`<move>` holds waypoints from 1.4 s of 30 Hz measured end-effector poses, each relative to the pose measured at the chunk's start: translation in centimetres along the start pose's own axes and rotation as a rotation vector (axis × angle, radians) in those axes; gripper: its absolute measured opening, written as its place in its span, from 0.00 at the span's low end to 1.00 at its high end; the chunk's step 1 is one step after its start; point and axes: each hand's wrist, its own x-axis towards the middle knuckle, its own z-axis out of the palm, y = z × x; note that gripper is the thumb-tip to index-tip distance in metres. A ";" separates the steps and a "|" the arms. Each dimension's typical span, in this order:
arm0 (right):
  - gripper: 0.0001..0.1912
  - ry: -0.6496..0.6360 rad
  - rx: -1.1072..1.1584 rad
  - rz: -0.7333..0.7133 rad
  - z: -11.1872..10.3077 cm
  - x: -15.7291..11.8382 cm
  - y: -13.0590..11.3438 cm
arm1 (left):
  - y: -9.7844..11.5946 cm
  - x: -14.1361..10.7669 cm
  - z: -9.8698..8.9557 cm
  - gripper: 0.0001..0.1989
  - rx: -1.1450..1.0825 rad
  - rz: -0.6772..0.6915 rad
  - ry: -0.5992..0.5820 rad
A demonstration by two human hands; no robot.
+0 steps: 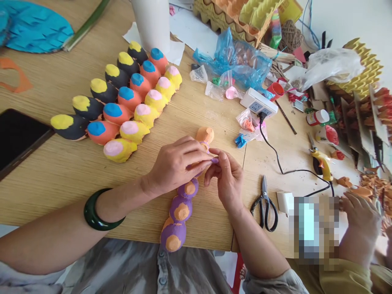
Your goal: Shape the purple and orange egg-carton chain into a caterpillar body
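I'm holding up a purple egg-carton strip point(180, 208) with orange dots, lying lengthwise near the worktop's front edge point(122, 228). My left hand point(179, 165) is curled over its upper part, and my right hand point(225, 177) pinches a small purple bit by the orange tip between its fingers point(216, 154). Scissors point(265, 206) sit just right of my right wrist, with a glue gun point(320, 163) farther right. Painted egg-carton strips point(116, 102) lie in rows toward the left. A co-worker's hand point(361, 216) is at the right.
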 end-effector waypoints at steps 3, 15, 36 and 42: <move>0.18 -0.006 0.018 -0.034 -0.1 0.2 0.0 | -0.3 -0.1 0.1 0.04 -0.024 -0.091 0.049; 0.16 -0.030 0.042 0.007 -0.2 0.4 0.1 | -0.6 0.1 0.0 0.02 -0.082 -0.096 0.072; 0.20 -0.141 0.140 0.151 -0.3 0.6 -0.2 | -0.7 0.2 -0.3 0.03 -0.099 -0.032 0.041; 0.23 -0.134 0.153 0.182 -0.3 0.8 -0.1 | -0.9 0.1 -0.1 0.06 -0.139 -0.045 0.053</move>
